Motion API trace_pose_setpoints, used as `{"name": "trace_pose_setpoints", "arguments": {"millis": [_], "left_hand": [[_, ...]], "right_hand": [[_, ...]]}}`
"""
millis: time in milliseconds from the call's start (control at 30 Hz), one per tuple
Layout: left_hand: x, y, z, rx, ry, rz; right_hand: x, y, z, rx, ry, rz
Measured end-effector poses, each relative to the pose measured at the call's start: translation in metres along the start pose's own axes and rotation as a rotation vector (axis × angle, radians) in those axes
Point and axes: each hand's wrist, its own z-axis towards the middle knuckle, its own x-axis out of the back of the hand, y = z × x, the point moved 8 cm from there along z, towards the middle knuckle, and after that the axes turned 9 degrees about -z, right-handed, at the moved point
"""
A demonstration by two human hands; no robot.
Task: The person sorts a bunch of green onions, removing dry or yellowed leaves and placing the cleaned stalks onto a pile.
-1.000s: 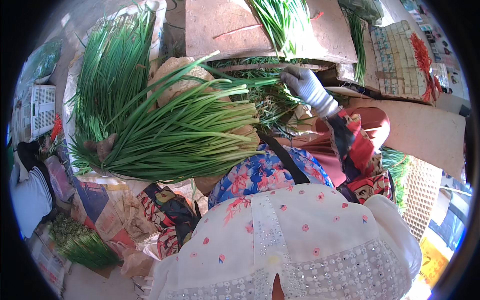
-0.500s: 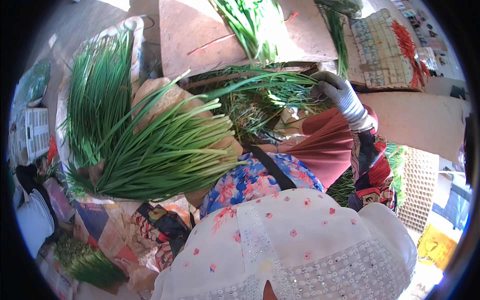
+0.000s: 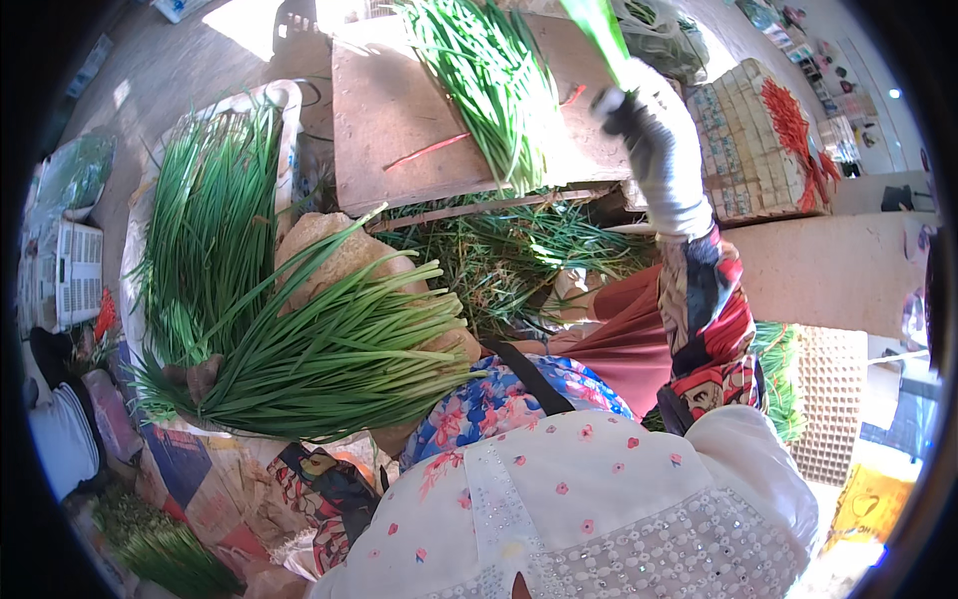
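My right hand [image 3: 649,125], in a pale striped glove with dark fingertips, is raised over the far board. Its fingers are closed round a few green garlic chives [image 3: 597,30], blurred, whose leaves run off the top edge. My left sleeve [image 3: 324,489] leads under a big loose sheaf of garlic chives [image 3: 339,349], which covers my left hand. A brownish patch [image 3: 205,377] among its leaves may be part of that hand; I cannot be sure. The sheaf rests across a tan padded surface [image 3: 329,250], pale stem ends toward my body.
A white crate [image 3: 289,105] full of chives stands at the left. On the board [image 3: 374,110] ahead lie another chive bunch [image 3: 489,90] and a red tie [image 3: 427,152]. Loose trimmings [image 3: 479,250] fill the gap before it. Red ties [image 3: 793,130] hang over a stacked block at right.
My right hand has moved up and away from above the trimmings to over the board, carrying the chives with it. The view has shifted slightly; the sheaf stays where it was.
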Motion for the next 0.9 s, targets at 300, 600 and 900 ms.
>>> {"name": "trace_pose_setpoints", "arguments": {"millis": [300,600,900], "left_hand": [[-0.062,-0.049,0.023,-0.226,0.143,-0.063],[-0.046,-0.030,0.022,-0.125,0.029,-0.088],[-0.053,-0.024,0.020,-0.176,0.070,0.013]], "right_hand": [[-0.083,0.111,-0.124,-0.507,-1.361,-1.729],[-0.269,0.114,-0.040,0.135,-0.888,-0.872],[-0.255,0.117,-0.052,0.240,-0.629,-0.603]]}}
